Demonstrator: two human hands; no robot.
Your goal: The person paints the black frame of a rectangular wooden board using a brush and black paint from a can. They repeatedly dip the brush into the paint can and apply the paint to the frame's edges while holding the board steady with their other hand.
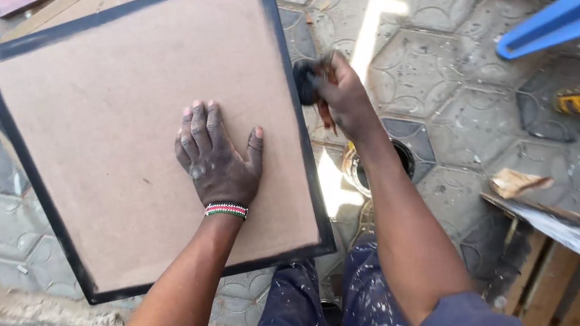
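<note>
I see my left hand (pixel 217 159) lying flat, fingers (pixel 199 125) spread a little, pressed on the middle of the brown board (pixel 108 117), whose edges are painted black. My right hand (pixel 340 94) has its fingers closed around a black-loaded brush (pixel 308 82), touching the board's right edge. A paint tin (pixel 356 167) sits on the paved floor (pixel 438 85) just below that hand.

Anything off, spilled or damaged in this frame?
Little stands out. The black border on the brown board is uneven and smudged along its top edge. The left hand lies flat on it; the right hand holds a black-stained applicator at the board's right edge. Dark stains fleck the paving.
</note>
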